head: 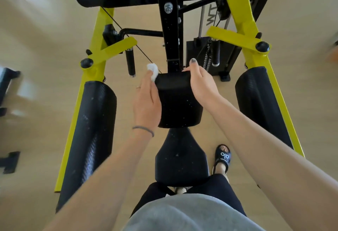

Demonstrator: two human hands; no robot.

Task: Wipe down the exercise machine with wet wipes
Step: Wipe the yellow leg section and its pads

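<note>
The exercise machine has a yellow frame [245,22] and black pads. Its black back pad [178,100] stands in the middle, above the black seat [181,159]. My left hand [146,100] lies along the pad's left side and holds a crumpled white wet wipe [153,71] against the pad's upper left corner. My right hand [200,82] grips the pad's top right edge, thumb over the top.
Long black arm pads stand at the left [91,135] and right [259,102]. A black weight stack [204,53] sits behind the central black post [170,29]. My foot in a black slide sandal [222,157] rests on the wooden floor right of the seat.
</note>
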